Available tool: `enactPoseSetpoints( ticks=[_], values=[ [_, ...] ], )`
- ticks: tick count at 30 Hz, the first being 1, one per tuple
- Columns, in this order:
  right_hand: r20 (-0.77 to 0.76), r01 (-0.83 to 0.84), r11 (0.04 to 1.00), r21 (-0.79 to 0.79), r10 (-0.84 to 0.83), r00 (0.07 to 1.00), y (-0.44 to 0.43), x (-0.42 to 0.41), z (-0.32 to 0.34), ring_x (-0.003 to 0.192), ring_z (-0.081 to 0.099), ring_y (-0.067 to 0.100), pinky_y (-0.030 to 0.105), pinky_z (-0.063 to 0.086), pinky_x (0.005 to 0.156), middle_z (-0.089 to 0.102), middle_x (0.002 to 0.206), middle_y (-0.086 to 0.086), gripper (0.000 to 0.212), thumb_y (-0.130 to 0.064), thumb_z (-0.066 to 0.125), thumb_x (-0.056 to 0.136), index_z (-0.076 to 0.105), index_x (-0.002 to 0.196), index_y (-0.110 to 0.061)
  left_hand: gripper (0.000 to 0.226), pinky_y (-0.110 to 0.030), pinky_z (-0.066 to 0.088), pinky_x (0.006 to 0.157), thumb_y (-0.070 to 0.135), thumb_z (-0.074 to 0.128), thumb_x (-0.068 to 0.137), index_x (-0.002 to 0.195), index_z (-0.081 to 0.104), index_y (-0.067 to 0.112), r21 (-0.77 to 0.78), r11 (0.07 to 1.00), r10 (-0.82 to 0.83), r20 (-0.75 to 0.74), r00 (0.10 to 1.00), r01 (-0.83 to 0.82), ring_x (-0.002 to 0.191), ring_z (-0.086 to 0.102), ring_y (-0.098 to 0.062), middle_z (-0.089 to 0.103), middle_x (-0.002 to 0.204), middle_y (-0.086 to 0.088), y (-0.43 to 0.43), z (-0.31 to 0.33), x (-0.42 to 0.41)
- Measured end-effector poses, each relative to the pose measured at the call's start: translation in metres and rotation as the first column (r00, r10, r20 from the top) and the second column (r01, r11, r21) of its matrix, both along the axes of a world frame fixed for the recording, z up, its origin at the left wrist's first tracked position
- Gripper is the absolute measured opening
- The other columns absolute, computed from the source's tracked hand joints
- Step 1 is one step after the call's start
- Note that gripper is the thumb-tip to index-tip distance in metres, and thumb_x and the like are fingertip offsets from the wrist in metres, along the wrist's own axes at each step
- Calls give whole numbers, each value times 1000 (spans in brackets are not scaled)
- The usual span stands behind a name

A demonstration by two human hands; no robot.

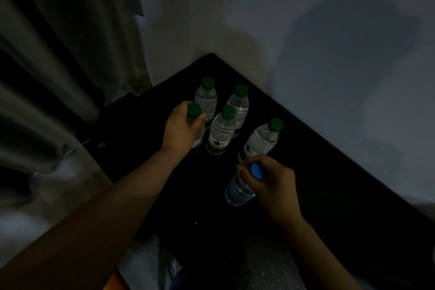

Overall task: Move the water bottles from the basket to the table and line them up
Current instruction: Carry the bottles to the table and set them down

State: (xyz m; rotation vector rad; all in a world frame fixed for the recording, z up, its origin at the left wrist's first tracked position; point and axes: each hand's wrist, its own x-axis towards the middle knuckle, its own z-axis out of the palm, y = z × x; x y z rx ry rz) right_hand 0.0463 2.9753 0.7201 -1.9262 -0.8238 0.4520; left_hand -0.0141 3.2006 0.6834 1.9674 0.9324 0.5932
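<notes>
Several clear water bottles with green caps stand on a black table (pixel 306 172). My left hand (pixel 180 128) grips one green-capped bottle (pixel 194 110) by its neck at the left of the group. Beside it stand a middle bottle (pixel 222 130), two behind it (pixel 207 96) (pixel 239 103), and one further right (pixel 261 140). My right hand (pixel 270 180) holds a blue-capped bottle (pixel 240 189) by its top, tilted, near the table's front. No basket is in view.
The table sits in a corner against a pale wall (pixel 329 30). Grey curtains (pixel 58 54) hang at the left, above a light floor (pixel 47 195). The scene is dim.
</notes>
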Motion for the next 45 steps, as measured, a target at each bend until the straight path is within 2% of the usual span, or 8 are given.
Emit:
enactPoseSetpoints(
  ticks=[8,19,29,31,35,39,42,45],
  values=[
    [160,73,997,11,-74,984,35,17,-7,78,65,16,33,56,70,68,84,4,15,-15,76,80,67,86,-5,25,-30,43,75,25,62,90,97,54,2,-33,999,-25,-13,1000,24,88,58,-28,58,96,-18,3,1,0],
    [123,114,993,-42,-108,986,59,27,-20,77,63,15,42,55,69,67,82,4,15,-22,73,84,64,84,-11,26,-35,47,79,24,63,89,97,53,1,-59,998,-4,-18,1000,3,90,59,-30,58,99,-20,4,5,0],
    [125,119,988,-100,-106,986,54,22,-15,78,62,15,45,55,72,66,86,3,13,-21,71,84,61,90,-16,26,-21,35,70,23,65,88,99,54,2,-50,998,20,-71,997,-23,83,53,-18,58,99,-16,5,8,3],
    [123,82,991,-110,-69,990,51,24,-11,79,61,10,39,56,74,64,90,-2,18,-23,71,85,61,98,-18,25,-22,36,71,20,65,88,101,54,2,-57,998,2,-87,996,-7,84,52,-18,58,99,-15,5,12,4],
    [103,54,986,-155,-38,994,38,23,1,82,53,-8,-1,41,71,55,104,-15,42,-27,70,85,57,125,-20,22,-26,41,69,18,66,86,96,54,2,23,995,-88,-170,981,94,85,56,-22,59,97,-15,6,25,0],
    [175,64,983,-173,-33,984,4,21,23,110,58,11,18,43,90,62,122,-2,42,-23,70,85,59,125,-17,32,-40,50,83,17,67,85,111,57,2,203,943,-189,-333,924,266,100,58,-32,57,111,-19,-4,52,-3],
    [214,-6,933,-359,89,973,-13,20,36,98,61,15,28,51,85,65,113,2,28,-25,68,85,63,112,-18,36,-37,49,83,14,66,84,116,59,0,360,870,-214,-340,916,337,102,57,-33,59,113,-20,-16,69,-8],
    [187,-113,756,-644,300,935,-38,23,50,99,60,18,28,49,80,63,112,4,29,-29,65,86,61,111,-15,37,-37,49,82,18,66,83,117,60,5,387,814,-286,-383,878,433,101,57,-30,60,114,-16,-47,88,-13]
  ],
)
